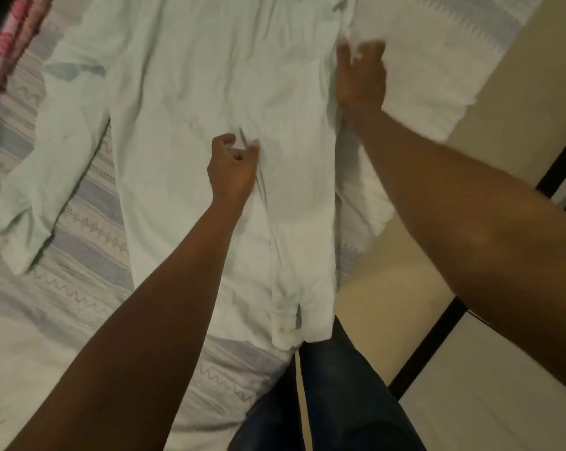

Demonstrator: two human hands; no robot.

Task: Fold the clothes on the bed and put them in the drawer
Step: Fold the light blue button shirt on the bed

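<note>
Shirt (pixel 184 92): pale mint, long-sleeved, spread flat on bed; body runs from far side to near edge. Hem end w/ button placket hangs just over near edge, by person's legs.
Sleeve (pixel 47 164): shirt's left one, laid out flat twd bed's left side, creased, cuff end lowest.
Bed (pixel 89 229): cover w/ grey-blue stripes & zigzag stitching; right edge meets floor.
Left hand (pixel 233 164): on shirt's middle, fingers curled, pinching a crease of fabric btwn thumb & fingertips.
Right hand (pixel 360 76): at shirt's right side, nr bed's right edge; motion-blurred. Thumb & fingers closed round a bunch of cloth, grasping it.
Pink cloth (pixel 11 43): patterned, at far-left corner; on bed or beside it, can't tell.
Jeans (pixel 333 385): dark blue, person's legs, against bed's near edge.
Floor (pixel 470 385): cream tiles w/ dark strips, right of bed.
</note>
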